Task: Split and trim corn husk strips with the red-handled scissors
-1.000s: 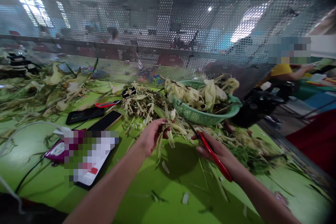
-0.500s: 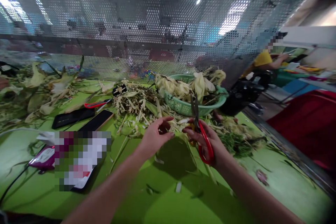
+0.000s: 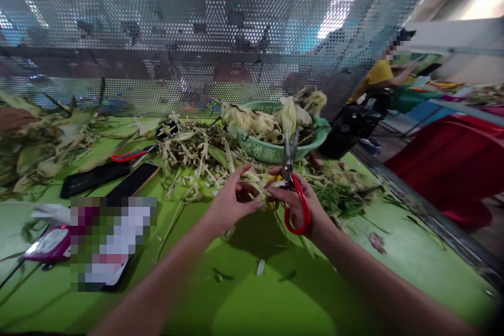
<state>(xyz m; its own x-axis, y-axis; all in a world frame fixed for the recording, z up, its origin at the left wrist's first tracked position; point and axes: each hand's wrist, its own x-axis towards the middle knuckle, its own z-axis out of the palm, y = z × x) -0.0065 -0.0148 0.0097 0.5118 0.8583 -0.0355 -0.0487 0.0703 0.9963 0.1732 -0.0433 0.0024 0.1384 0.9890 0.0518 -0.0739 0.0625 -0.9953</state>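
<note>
My right hand (image 3: 301,205) is closed round a pair of scissors (image 3: 299,210) with red handles, its slightly parted dark blades pointing away from me. A yellow part shows beside those fingers; I cannot tell whether it belongs to the scissors. A small pale scrap (image 3: 277,184) is at the right fingertips. Just to the left, my left hand (image 3: 230,202) is curved with thumb and fingers apart, and nothing clear shows between them. Beyond both hands stands a green basket (image 3: 271,153) holding dried corn husks (image 3: 252,121). Cut husk strips (image 3: 189,152) are heaped left of it.
Phones (image 3: 132,184) and a red cutter knife (image 3: 132,155) lie on the green table (image 3: 189,294) at left, near a purple device (image 3: 49,244). More husks (image 3: 51,147) are at far left, green strands (image 3: 338,194) at right. A perforated metal screen (image 3: 189,37) stands behind; a person (image 3: 378,76) is beyond.
The view has shifted, so the table things appear further left and slightly higher. My left fingers have come closer to the right fingertips. The scissors stay in my right hand.
</note>
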